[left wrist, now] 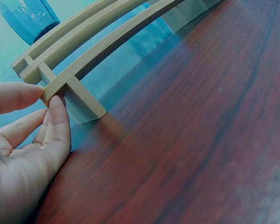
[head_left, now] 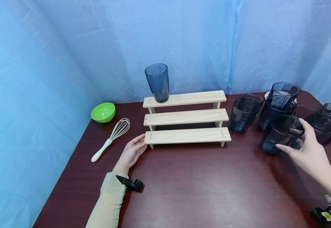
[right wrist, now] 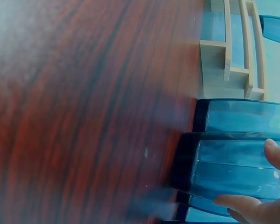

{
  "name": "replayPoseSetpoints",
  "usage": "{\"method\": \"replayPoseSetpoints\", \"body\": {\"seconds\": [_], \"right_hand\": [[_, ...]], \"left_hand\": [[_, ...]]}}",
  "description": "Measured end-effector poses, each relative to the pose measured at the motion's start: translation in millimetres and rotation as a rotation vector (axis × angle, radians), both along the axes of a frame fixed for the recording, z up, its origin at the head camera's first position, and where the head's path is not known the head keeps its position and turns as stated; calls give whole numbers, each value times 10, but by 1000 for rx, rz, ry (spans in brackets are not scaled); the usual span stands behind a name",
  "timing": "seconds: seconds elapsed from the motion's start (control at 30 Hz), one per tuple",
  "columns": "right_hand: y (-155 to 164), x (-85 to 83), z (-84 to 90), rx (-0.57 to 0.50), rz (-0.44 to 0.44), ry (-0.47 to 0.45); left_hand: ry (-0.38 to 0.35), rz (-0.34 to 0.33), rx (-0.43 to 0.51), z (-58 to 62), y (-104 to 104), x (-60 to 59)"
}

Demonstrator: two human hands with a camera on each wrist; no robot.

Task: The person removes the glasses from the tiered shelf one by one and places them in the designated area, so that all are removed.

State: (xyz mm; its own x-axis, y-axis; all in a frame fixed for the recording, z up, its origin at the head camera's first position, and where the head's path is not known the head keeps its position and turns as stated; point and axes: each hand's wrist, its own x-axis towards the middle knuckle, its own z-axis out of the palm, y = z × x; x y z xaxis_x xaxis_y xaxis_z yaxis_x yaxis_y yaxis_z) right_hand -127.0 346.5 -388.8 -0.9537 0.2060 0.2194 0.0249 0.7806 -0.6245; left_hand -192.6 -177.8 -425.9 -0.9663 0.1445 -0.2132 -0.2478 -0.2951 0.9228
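A three-tier wooden step shelf (head_left: 186,135) stands mid-table. One dark blue tumbler (head_left: 157,82) stands upright at the left end of its top tier. My left hand (head_left: 138,145) lies on the table at the shelf's left side. Its thumb and forefinger (left wrist: 58,116) pinch the end of the lowest board (left wrist: 79,70). To the right of the shelf, my right hand (head_left: 305,142) curls round the nearest tumbler (head_left: 279,134), thumb on the near side and fingers on the far side. The right wrist view shows the fingertips (right wrist: 242,201) on that tumbler's wall (right wrist: 233,163).
Several more dark blue tumblers (head_left: 243,114) cluster at the right, some stacked (head_left: 282,95), others by the table's right edge (head_left: 325,126). A green bowl (head_left: 103,112) and a white-handled whisk (head_left: 109,139) lie left of the shelf. Blue curtains close the back and left.
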Motion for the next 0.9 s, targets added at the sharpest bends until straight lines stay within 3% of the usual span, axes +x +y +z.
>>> {"method": "replayPoseSetpoints", "body": {"seconds": [0.37, 0.63, 0.7, 0.9], "right_hand": [[-120, 61, 210, 23, 17, -45], [-91, 70, 217, 47, 13, -104], [-16, 38, 158, 44, 14, -105], [412, -177, -264, 50, -8, -98]], "left_hand": [[-2, -3, -3, -5, -2, -6], [3, -6, -6, -10, -3, 5], [3, -3, -3, -10, -1, 5], [13, -4, -12, -12, -11, 2]]}}
